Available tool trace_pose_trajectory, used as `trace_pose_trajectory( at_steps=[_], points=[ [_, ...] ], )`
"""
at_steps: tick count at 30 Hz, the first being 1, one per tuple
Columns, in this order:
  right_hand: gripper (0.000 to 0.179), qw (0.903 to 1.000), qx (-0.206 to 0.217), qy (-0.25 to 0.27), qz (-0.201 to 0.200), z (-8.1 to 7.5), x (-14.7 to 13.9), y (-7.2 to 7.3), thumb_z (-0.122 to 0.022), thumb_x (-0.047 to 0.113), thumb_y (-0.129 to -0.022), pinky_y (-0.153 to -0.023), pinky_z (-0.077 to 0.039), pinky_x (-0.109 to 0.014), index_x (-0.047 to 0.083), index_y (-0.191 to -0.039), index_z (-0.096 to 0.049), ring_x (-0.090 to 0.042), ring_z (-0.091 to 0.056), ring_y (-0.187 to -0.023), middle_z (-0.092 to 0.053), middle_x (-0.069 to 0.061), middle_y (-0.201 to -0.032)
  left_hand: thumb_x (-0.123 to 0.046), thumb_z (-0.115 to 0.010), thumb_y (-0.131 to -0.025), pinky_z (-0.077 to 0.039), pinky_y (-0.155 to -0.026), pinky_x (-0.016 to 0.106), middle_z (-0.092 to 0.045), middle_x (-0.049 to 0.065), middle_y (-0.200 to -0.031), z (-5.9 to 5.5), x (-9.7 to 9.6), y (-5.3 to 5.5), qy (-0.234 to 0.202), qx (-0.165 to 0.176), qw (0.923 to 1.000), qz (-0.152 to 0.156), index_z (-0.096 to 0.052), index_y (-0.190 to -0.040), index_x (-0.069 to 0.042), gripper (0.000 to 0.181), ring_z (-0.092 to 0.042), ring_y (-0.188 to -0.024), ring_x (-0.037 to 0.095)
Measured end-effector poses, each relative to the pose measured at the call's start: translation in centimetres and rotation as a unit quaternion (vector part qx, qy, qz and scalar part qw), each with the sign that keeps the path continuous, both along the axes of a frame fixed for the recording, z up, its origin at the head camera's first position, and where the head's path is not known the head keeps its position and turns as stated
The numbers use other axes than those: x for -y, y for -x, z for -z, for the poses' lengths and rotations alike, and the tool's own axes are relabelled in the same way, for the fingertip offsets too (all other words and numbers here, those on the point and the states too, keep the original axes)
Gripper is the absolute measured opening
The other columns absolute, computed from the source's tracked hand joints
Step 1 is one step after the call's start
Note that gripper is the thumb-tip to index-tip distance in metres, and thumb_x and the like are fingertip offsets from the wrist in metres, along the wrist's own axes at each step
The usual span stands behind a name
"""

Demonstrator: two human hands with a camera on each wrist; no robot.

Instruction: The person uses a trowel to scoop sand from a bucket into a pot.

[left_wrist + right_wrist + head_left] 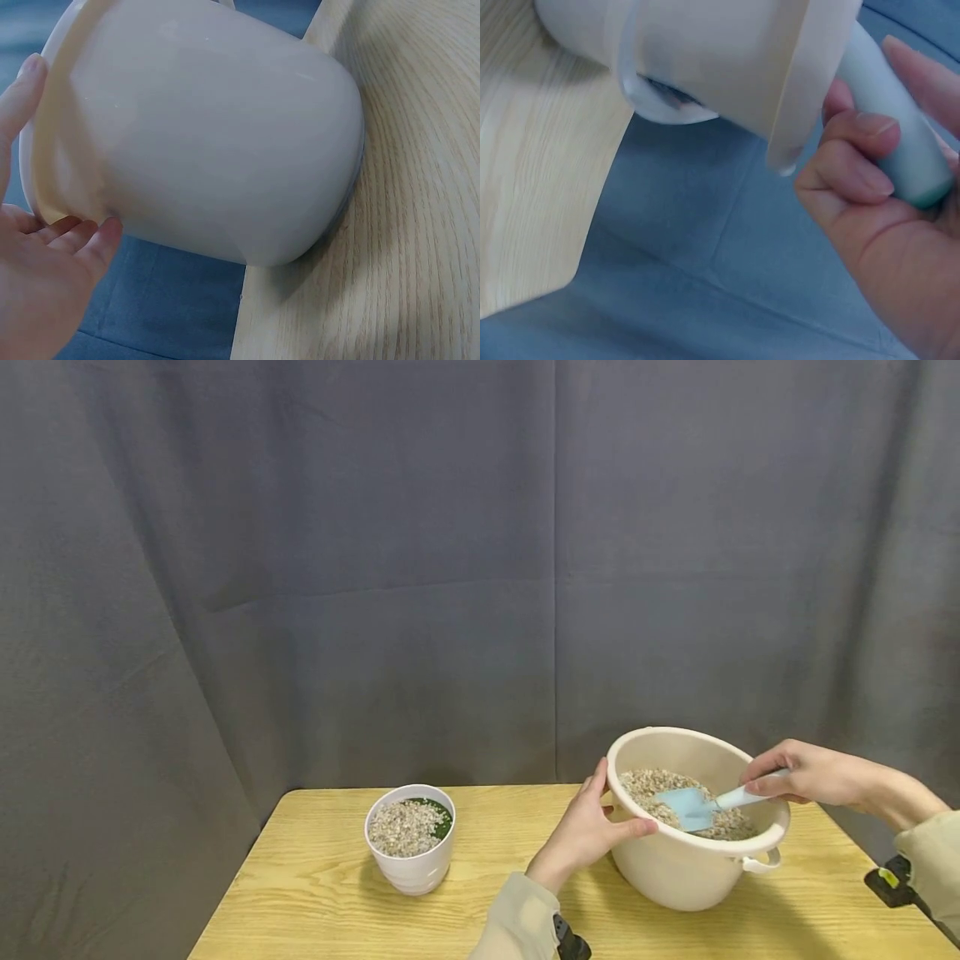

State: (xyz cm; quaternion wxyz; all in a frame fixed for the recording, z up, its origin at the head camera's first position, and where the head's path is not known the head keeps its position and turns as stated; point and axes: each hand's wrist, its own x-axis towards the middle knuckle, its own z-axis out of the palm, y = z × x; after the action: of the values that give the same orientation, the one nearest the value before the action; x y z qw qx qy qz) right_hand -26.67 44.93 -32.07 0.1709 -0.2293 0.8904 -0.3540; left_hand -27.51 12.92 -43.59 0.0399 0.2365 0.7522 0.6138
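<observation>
A cream bucket (667, 878) stands tilted at the right of the table, partly filled with beige granules (654, 783). My left hand (579, 833) holds its near-left rim, thumb lying over the edge; in the left wrist view the fingers (94, 240) curl beneath the lip. My right hand (828, 777) grips the pale handle of a small trowel (686, 807), whose light blue blade lies on the granules inside the bucket. The right wrist view shows the fingers wrapped round that handle (894, 112); there the blade is hidden behind the bucket's rim.
To the left stands a white ribbed pot (412, 870) with similar granules over most of a green surface (437, 817). Both containers are on a light wooden table (300, 893). A grey curtain (420, 568) hangs behind. The bucket's side handle (763, 862) sticks out at its right.
</observation>
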Motion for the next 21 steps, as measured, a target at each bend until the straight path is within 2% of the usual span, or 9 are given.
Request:
trace_pose_trajectory(
  at_steps=[8, 12, 15, 19, 21],
  points=[
    [0.022, 0.9983, 0.032, 0.045, 0.021, 0.6, 0.0, -0.1, -0.055, 0.010, -0.100, -0.039, -0.029, -0.024, -0.007, -0.108, -0.067, -0.004, -0.038, -0.052, -0.049, 0.005, -0.064, -0.038, -0.087, -0.074, -0.047, -0.098, 0.027, -0.035, -0.006, -0.150, -0.1, -0.1, -0.1, -0.006, -0.001, 1.0000, 0.000, -0.017, -0.158, -0.021, 0.110, -0.052, -0.120, 0.013],
    [0.024, 0.9956, 0.051, 0.074, 0.029, 0.8, -0.4, -0.3, -0.054, 0.009, -0.100, -0.039, -0.024, -0.032, -0.010, -0.111, -0.065, -0.007, -0.038, -0.052, -0.052, 0.004, -0.066, -0.038, -0.087, -0.074, -0.047, -0.098, 0.027, -0.034, -0.005, -0.150, -0.1, -0.1, -0.1, -0.010, -0.003, 0.9999, 0.004, -0.017, -0.158, -0.020, 0.111, -0.051, -0.120, 0.011],
    [0.025, 0.9935, 0.061, 0.094, 0.021, 0.9, -0.6, -0.5, -0.051, 0.007, -0.101, -0.040, -0.021, -0.038, -0.013, -0.112, -0.063, -0.016, -0.032, -0.049, -0.052, 0.003, -0.068, -0.038, -0.087, -0.074, -0.047, -0.098, 0.028, -0.035, -0.005, -0.150, -0.1, -0.2, -0.2, -0.011, -0.003, 0.9999, 0.006, -0.017, -0.158, -0.019, 0.111, -0.051, -0.120, 0.011],
    [0.027, 0.9899, 0.072, 0.118, 0.029, 1.2, -1.0, -0.9, -0.049, 0.006, -0.102, -0.041, -0.023, -0.036, -0.015, -0.115, -0.060, -0.025, -0.026, -0.051, -0.048, 0.003, -0.068, -0.037, -0.087, -0.074, -0.047, -0.098, 0.027, -0.034, -0.004, -0.151, -0.2, -0.2, -0.2, -0.011, -0.001, 0.9999, 0.006, -0.017, -0.158, -0.018, 0.111, -0.051, -0.120, 0.011],
    [0.028, 0.9882, 0.076, 0.125, 0.045, 1.4, -1.2, -1.1, -0.049, 0.008, -0.102, -0.042, -0.028, -0.031, -0.014, -0.116, -0.059, -0.020, -0.029, -0.052, -0.051, 0.002, -0.070, -0.037, -0.087, -0.074, -0.047, -0.098, 0.027, -0.033, -0.004, -0.152, -0.1, -0.1, -0.2, -0.011, 0.000, 0.9999, 0.006, -0.016, -0.158, -0.017, 0.112, -0.051, -0.120, 0.012]
  ],
)
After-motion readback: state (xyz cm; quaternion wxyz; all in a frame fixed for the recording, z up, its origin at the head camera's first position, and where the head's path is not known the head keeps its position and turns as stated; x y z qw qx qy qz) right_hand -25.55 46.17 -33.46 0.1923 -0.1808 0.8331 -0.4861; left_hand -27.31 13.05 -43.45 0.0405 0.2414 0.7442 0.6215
